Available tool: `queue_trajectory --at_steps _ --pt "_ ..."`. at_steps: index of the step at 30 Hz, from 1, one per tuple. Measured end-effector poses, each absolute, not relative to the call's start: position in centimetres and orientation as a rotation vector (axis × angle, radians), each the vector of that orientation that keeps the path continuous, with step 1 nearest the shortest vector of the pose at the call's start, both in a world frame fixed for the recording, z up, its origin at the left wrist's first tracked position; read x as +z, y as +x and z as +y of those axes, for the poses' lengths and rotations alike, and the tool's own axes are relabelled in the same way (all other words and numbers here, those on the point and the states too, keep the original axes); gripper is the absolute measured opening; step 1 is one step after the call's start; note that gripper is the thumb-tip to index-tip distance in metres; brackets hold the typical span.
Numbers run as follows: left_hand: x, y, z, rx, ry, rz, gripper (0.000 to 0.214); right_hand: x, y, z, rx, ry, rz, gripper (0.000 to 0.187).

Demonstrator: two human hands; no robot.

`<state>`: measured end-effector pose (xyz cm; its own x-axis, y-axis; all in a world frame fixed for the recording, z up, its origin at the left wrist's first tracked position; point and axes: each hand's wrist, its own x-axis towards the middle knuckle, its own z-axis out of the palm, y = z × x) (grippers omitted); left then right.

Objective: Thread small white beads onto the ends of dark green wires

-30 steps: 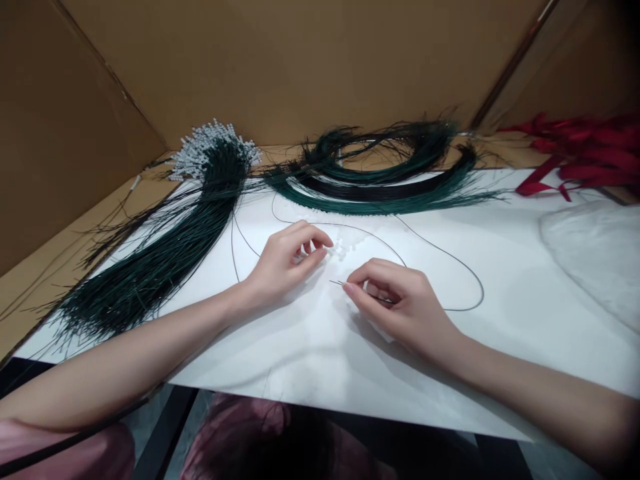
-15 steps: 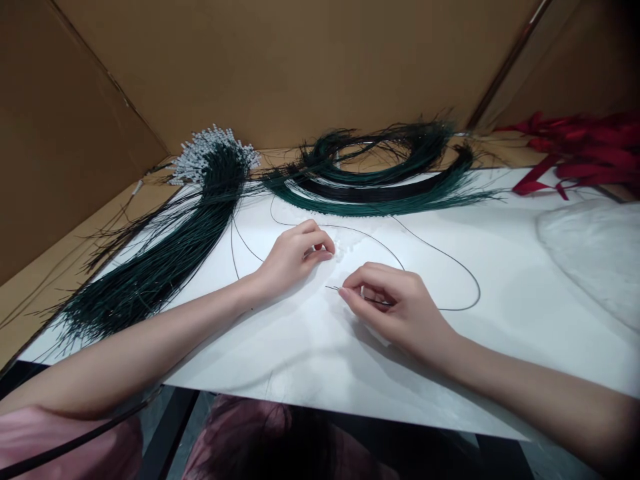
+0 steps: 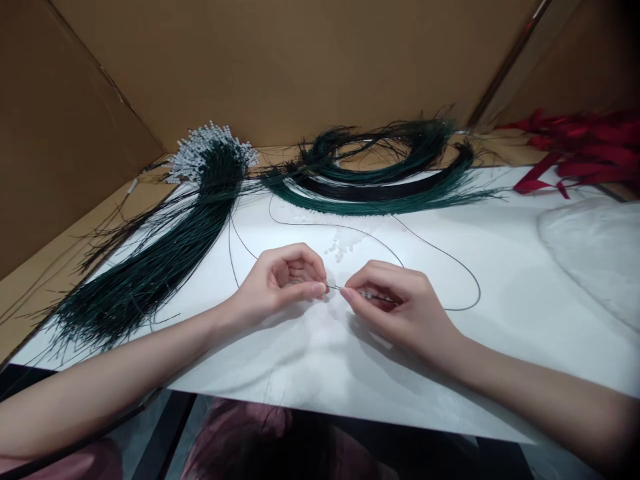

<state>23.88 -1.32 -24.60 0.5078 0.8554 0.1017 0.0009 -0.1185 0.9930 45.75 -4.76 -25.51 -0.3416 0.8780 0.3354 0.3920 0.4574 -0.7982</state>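
Observation:
My right hand pinches a thin dark wire near its end, with small pale beads threaded on it under the fingers. The wire's tip points left, out past the thumb. At that tip is my left hand, thumb and forefinger pressed together on what looks like a tiny white bead, mostly hidden by the fingertips. Just beyond both hands, loose white beads lie scattered on the white tabletop. From my right hand the wire loops away across the table.
On the left lies a thick bundle of dark green strands with white beaded ends. Curved green and black strands rest at the back. Red ribbons sit back right, near a clear plastic bag. Cardboard walls enclose the table.
My left hand has come from the loose beads toward me, and its fingertips are now at the wire's tip. My right hand stays almost in place, still pinching the wire.

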Motion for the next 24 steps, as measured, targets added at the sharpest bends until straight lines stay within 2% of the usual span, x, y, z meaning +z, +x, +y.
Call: queue_trajectory --at_steps 5,24 --pt "-25.5 24.2 -0.9 0.94 1.419 0.686 0.027 -25.4 45.7 -4.8 0.788 -1.065 -1.888 0.016" --pt "-25.8 24.4 -0.5 0.981 1.373 0.651 0.032 -25.0 45.6 -5.1 0.783 -0.982 -1.873 0.017"
